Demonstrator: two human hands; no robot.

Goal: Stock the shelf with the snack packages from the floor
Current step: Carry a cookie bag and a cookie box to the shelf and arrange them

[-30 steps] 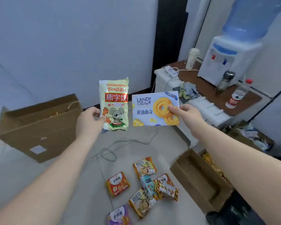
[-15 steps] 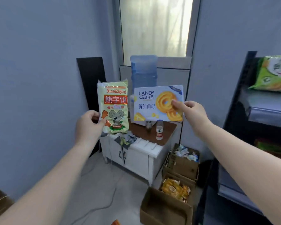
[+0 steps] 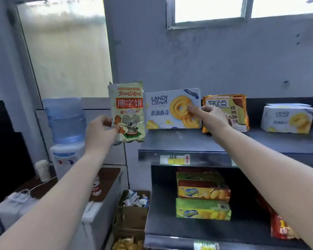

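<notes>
A: From where does the single head view look?
B: From head height, facing forward and level at the top board of the shelf (image 3: 188, 141), which stands near, within reach of both outstretched arms.

A: What bounds the field?
B: A water dispenser (image 3: 66, 127) at far left, a high window (image 3: 210, 9) above, lower shelf boards below. No second view shares the scene.

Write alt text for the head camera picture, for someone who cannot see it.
A person's left hand holds up a pale green snack bag and the right hand pinches a blue-white cookie box at the top shelf, beside an orange snack bag.
</notes>
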